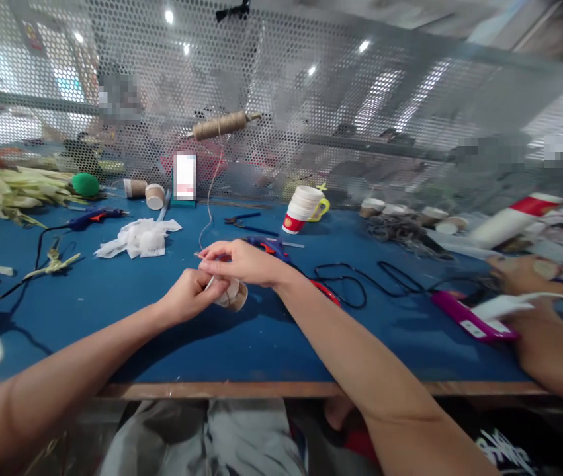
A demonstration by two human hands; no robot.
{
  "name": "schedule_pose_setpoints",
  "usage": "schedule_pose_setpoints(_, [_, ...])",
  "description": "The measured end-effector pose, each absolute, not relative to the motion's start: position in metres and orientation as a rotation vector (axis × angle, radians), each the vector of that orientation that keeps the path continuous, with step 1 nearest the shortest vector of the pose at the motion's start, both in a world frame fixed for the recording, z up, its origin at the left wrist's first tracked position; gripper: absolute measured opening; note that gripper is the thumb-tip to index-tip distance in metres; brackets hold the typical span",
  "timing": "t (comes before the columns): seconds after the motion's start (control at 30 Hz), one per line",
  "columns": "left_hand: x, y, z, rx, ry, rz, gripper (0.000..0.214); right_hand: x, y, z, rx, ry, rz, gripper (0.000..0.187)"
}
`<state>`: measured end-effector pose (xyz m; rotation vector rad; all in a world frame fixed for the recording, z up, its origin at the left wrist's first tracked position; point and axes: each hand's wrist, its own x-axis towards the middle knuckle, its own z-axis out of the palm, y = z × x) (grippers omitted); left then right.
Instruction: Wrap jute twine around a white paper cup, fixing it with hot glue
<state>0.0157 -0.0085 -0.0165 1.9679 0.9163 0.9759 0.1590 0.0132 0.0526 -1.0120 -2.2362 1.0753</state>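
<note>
My left hand (189, 294) is closed on a small paper cup (235, 296) with a brown band, held tilted just above the table. A thin white piece juts up by its thumb. My right hand (239, 261) reaches across from the right, its fingers pinched together over the left hand. A strand of twine (210, 208) hangs from a twine spool (220, 125) on the mesh and runs down to my right fingertips. Part of the cup is hidden behind both hands.
Crumpled white tissue (142, 237), pliers (242, 217) and stacked paper cups (302, 208) lie ahead. A glue gun (268, 246) sits behind my right wrist, another glue gun (93, 217) at left. Cables cross toward a purple power strip (470, 317), near another person's arm (554, 330).
</note>
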Motion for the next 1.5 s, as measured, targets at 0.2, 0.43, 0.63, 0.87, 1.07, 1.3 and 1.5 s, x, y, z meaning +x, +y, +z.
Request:
schedule_pose_setpoints(0.2, [0.016,-0.009,-0.009,1.587,0.897,0.972,0.051,0.174,-0.001,0.055,-1.058,-1.81,1.056,0.018])
schedule_pose_setpoints(0.43, [0.019,-0.013,-0.008,1.337,0.851,0.948,0.052,0.191,-0.009,0.054,-1.132,-1.632,0.925,0.018])
schedule_pose_setpoints(0.63, [0.019,-0.017,-0.007,1.428,0.848,0.938,0.05,0.191,-0.005,0.044,-1.169,-1.63,0.931,0.02])
schedule_pose_setpoints(0.87, [0.019,-0.021,-0.002,1.483,0.863,0.955,0.05,0.194,-0.007,0.043,-1.192,-1.598,0.94,0.02])
schedule_pose_setpoints(1.07, [0.019,-0.019,-0.004,1.487,0.879,0.953,0.051,0.193,-0.009,0.044,-1.188,-1.595,0.9,0.019])
schedule_pose_setpoints(1.3, [0.018,-0.022,0.0,1.559,0.865,0.993,0.048,0.193,-0.007,0.04,-1.238,-1.623,0.892,0.02])
schedule_pose_setpoints(1.5, [0.017,-0.025,0.002,1.639,0.857,1.011,0.048,0.191,-0.008,0.039,-1.261,-1.65,0.919,0.017])
